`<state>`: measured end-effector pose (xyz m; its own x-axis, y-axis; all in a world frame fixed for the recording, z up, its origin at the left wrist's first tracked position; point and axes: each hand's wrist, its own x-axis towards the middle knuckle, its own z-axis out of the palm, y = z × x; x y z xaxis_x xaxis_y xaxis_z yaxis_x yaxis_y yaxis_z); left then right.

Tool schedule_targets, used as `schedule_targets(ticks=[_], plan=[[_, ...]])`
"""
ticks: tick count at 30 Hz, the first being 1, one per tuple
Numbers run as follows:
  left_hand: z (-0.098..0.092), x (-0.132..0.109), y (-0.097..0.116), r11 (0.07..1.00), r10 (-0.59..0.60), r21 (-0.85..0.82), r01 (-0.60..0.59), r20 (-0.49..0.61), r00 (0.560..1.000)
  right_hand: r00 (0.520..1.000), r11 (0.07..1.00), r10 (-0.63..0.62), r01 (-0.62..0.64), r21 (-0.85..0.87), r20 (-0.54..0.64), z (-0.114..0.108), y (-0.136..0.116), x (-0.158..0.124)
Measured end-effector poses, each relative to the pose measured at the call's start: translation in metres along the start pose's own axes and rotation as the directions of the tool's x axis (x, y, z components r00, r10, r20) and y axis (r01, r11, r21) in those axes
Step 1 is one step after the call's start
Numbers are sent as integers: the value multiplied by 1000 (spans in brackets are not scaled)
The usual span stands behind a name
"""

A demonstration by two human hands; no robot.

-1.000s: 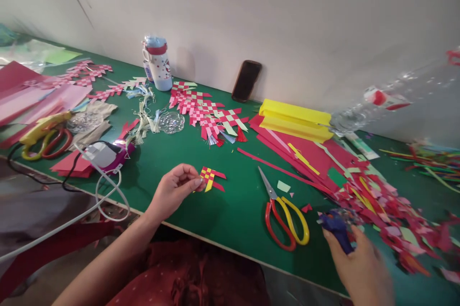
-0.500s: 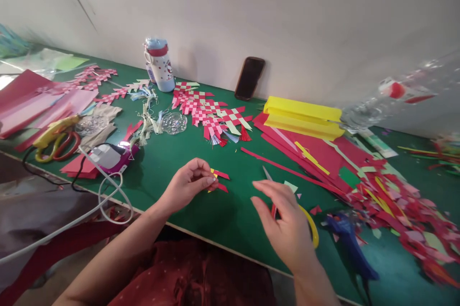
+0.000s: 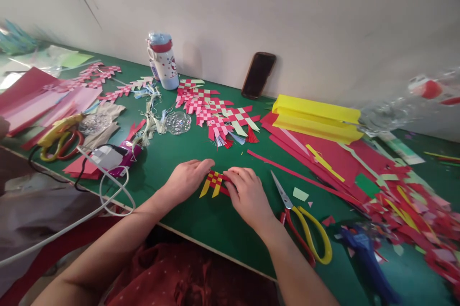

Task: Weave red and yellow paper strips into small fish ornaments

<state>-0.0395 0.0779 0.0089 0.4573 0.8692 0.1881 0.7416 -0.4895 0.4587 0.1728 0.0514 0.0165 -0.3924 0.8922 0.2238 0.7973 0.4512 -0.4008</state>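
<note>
A small woven piece of red and yellow paper strips (image 3: 214, 183) lies on the green table (image 3: 187, 153) near its front edge. My left hand (image 3: 187, 179) holds its left side, fingers close together and pointing right. My right hand (image 3: 246, 193) grips its right side with curled fingertips. Both hands press the piece down on the table. Part of the piece is hidden under my fingers.
Red and yellow scissors (image 3: 306, 229) and a blue glue gun (image 3: 363, 254) lie right of my right hand. Paper scraps (image 3: 413, 210), red sheets and folded yellow paper (image 3: 316, 117) fill the right. Behind are woven pieces (image 3: 215, 114), a water bottle (image 3: 163, 62) and a phone (image 3: 258, 75). A white cable (image 3: 108, 186) loops at left.
My right hand let go of the blue glue gun, moved left over the scissors and came onto the woven piece. My left hand lowered the piece to the table.
</note>
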Motion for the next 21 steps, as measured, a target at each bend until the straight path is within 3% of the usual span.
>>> schedule_targets(ticks=[5,11,15,21], plan=[[2,-2,-1,982,88,161,-98,65,994,999,1000,27,-27,-6,23,5,0,-5],[-4,2,5,877,195,416,-239,146,970,999,999,45,-45,16,21,5,1,-4],[-5,5,7,879,174,419,-229,164,971,999,998,43,-43,34,20,6,1,-6],[-5,3,0,946,171,269,-182,66,983,999,998,36,-36,49,-4,7,5,-7]])
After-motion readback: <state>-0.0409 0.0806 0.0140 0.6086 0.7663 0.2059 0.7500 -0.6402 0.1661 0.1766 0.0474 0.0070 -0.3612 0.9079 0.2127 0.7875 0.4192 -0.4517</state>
